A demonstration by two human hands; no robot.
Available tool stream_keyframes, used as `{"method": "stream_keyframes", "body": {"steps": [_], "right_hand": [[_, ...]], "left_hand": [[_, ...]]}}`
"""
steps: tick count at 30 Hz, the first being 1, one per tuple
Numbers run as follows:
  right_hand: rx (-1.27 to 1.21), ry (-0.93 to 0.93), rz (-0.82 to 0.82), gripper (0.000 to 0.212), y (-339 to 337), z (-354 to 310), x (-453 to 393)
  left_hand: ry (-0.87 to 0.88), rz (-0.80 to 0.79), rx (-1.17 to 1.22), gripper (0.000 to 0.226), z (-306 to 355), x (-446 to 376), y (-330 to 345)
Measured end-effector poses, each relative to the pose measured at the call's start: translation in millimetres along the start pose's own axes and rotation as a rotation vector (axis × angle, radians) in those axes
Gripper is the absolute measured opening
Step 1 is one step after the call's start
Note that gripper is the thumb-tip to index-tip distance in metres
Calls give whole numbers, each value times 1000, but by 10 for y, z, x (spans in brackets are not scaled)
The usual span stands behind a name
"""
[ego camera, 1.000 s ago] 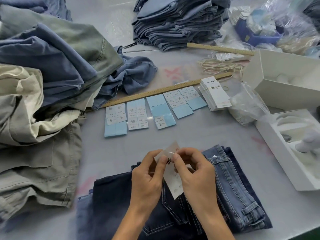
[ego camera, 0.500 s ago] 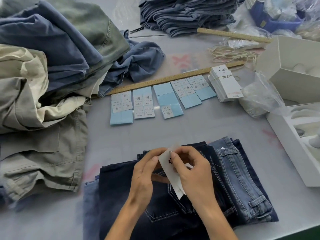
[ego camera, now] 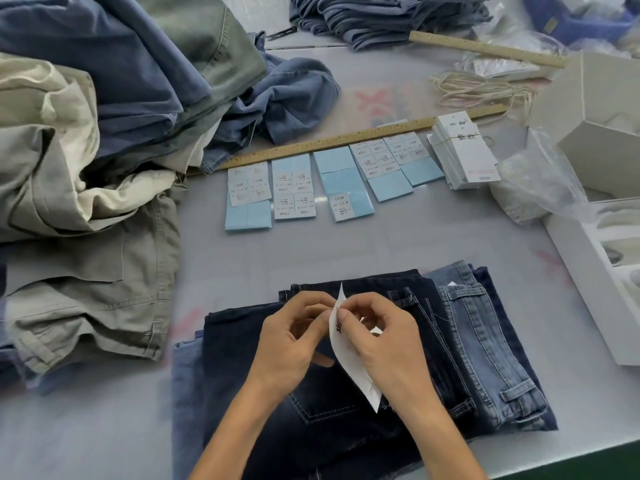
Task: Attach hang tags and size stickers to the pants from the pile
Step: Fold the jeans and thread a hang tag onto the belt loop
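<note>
Folded dark navy jeans (ego camera: 346,438) lie at the near table edge on top of lighter blue jeans (ego camera: 491,358). Above them a white hang tag (ego camera: 348,355) stands on edge. My left hand (ego camera: 291,341) and my right hand (ego camera: 384,344) both pinch the tag's top end, fingertips meeting there. Sheets of size stickers (ego camera: 294,192) on blue backing lie in a row behind, beside a bundled stack of hang tags (ego camera: 464,154). Loose tag strings (ego camera: 478,88) lie further back.
A heap of grey, cream and blue pants (ego camera: 104,133) fills the left side. Folded jeans (ego camera: 381,15) are stacked at the back. Two wooden rulers (ego camera: 346,138) (ego camera: 485,46), a plastic bag (ego camera: 533,181) and white boxes (ego camera: 595,109) crowd the right.
The hang tag has turned from facing up to standing nearly edge-on between my fingertips. Both hands stayed over the dark jeans; the camera tilted down slightly.
</note>
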State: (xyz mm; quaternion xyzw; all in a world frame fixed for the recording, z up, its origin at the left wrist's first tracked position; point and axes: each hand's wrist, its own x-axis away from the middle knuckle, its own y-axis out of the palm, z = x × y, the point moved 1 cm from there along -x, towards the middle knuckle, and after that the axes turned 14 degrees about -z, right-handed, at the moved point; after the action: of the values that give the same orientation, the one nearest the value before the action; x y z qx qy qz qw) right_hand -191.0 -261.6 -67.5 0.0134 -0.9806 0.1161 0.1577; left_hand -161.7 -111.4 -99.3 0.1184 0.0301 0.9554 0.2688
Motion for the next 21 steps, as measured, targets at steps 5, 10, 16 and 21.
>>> {"method": "stream_keyframes", "body": {"steps": [5, 10, 16, 21], "right_hand": [[87, -34, 1, 14, 30, 20, -4], [364, -132, 27, 14, 32, 2, 11], [475, -158, 30, 9, 64, 15, 3], [210, -34, -35, 9, 91, 59, -30]], "left_hand": [[18, -32, -75, 23, -30, -9, -41], [18, -114, -191, 23, -65, 14, -107], [84, -96, -472, 17, -115, 33, -133], [126, 23, -359, 11, -134, 51, -108]]}}
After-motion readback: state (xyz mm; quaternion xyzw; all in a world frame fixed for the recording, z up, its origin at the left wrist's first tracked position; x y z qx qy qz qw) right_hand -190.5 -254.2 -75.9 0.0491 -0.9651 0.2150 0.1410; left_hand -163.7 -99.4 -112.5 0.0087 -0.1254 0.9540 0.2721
